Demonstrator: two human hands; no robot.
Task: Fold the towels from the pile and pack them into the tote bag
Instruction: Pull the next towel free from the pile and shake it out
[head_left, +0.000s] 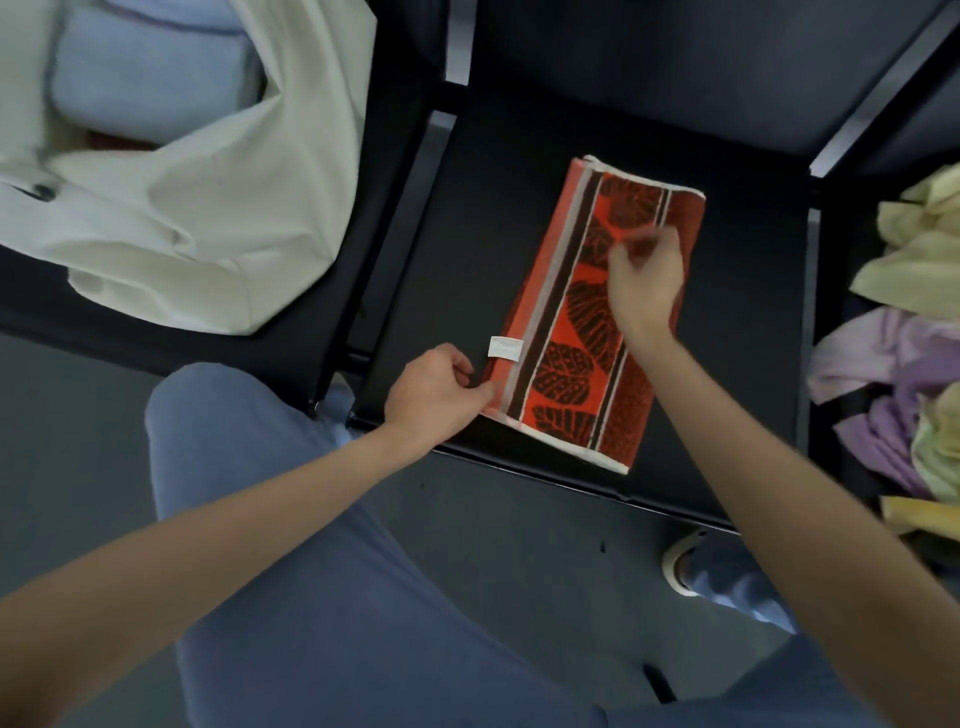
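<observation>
Head view, looking down: folded orange towel (582, 332) w/ dark leaf print and white/brown stripes lies flat as a long strip on the middle black chair seat (737, 332), running diagonally from far-right to near-left. A small white label (505, 347) sticks out from its left long edge. Left hand (434, 395) is at the towel's near-left corner, fingers curled, thumb and fingertips pinching the edge just below the label. Right hand (647, 283) is over the towel's far half, fingers curled downward; tips are blurred, so can't tell if it grips the cloth or only hovers/touches. Cream tote bag (208, 208) sits on the chair to the left, mouth open toward top-left, w/ a folded pale blue towel (150, 78) inside and something reddish just visible below it. On the right edge, on another seat, a loose pile of towels (909, 364), unfolded: yellow on top, lilac in the middle, pale green and yellow lower down. Person wears blue trousers (311, 571); a light shoe (680, 566) shows on the grey floor (78, 441) under the seat's front edge.
</observation>
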